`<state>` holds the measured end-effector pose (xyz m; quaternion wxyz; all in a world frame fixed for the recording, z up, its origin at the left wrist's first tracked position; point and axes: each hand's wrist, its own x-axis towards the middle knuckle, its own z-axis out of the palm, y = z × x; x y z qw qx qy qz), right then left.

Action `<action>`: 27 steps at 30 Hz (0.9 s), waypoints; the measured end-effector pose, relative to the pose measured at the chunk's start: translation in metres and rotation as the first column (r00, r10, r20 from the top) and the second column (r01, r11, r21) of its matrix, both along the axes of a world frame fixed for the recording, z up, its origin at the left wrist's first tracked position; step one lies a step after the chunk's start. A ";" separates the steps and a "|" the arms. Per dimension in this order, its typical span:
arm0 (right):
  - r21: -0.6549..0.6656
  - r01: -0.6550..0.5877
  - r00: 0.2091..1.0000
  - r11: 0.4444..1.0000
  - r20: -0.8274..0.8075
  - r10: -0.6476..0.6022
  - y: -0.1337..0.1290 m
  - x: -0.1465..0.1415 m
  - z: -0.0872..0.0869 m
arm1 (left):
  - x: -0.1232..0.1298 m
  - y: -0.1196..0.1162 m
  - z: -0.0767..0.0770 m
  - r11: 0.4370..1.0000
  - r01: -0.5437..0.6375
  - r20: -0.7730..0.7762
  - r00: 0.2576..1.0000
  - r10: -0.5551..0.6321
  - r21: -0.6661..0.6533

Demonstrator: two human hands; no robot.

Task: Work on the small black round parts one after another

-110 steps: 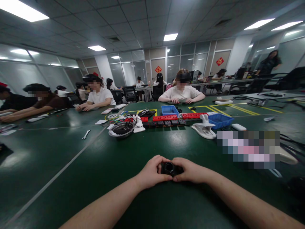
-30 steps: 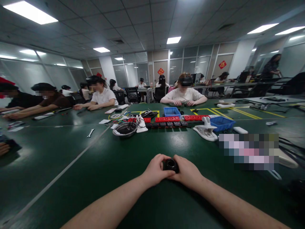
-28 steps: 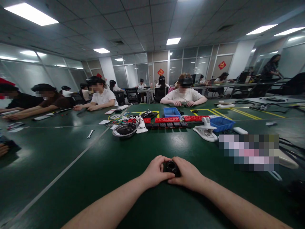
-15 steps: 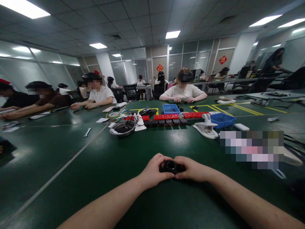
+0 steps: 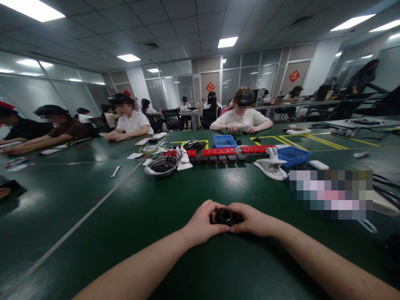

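Between my two hands is a small black device with a round, ring-like opening (image 5: 225,216) facing up toward me; its exact kind I cannot make out. My left hand (image 5: 204,218) grips its left side, thumb along the near edge and fingers curled over the far edge. On the other side my right hand (image 5: 250,218) holds it the same way, and the two thumb tips nearly meet in front. Much of the device's body is covered by the fingers. It is low over the green table (image 5: 187,266); whether it touches the surface I cannot tell.
Farther back stand a metal bowl (image 5: 161,167), red and black power strips (image 5: 219,151), a white clamp base (image 5: 271,164) and blue trays (image 5: 293,156). A wrench (image 5: 116,171) lies left. A blurred-out item (image 5: 331,196) is at right. Co-workers sit around the table.
My hands keep the same hold on the black device. The view has shifted very slightly. The co-worker in white at left has brought their hands together; the one opposite has moved a hand.
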<state>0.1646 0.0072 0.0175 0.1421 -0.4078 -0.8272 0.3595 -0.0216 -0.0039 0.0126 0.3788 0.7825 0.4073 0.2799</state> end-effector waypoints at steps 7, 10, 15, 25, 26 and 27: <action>0.078 0.097 0.986 0.992 0.125 -0.106 -0.002 -0.006 -0.005 | 0.009 -0.006 -0.006 0.994 -0.099 0.014 0.995 0.100 -0.055; 0.215 0.174 0.958 0.961 0.190 -0.216 -0.006 -0.016 -0.009 | 0.012 -0.008 -0.007 0.977 -0.214 -0.007 0.977 0.214 0.005; 0.390 0.291 0.876 0.874 0.260 -0.407 -0.018 -0.030 -0.010 | 0.012 -0.006 -0.006 0.954 -0.285 -0.026 0.957 0.289 0.098; 0.142 -0.037 0.987 0.989 0.160 0.014 -0.007 -0.001 0.007 | -0.002 0.004 -0.003 0.999 0.034 0.024 0.999 -0.034 -0.016; 0.119 -0.059 0.990 0.991 0.136 0.042 -0.005 0.001 0.008 | -0.003 0.004 -0.003 0.999 0.052 0.020 0.998 -0.052 -0.015; 0.106 -0.072 0.992 0.992 0.113 0.060 -0.003 0.002 0.008 | -0.003 0.005 -0.003 0.998 0.066 0.016 0.998 -0.066 -0.015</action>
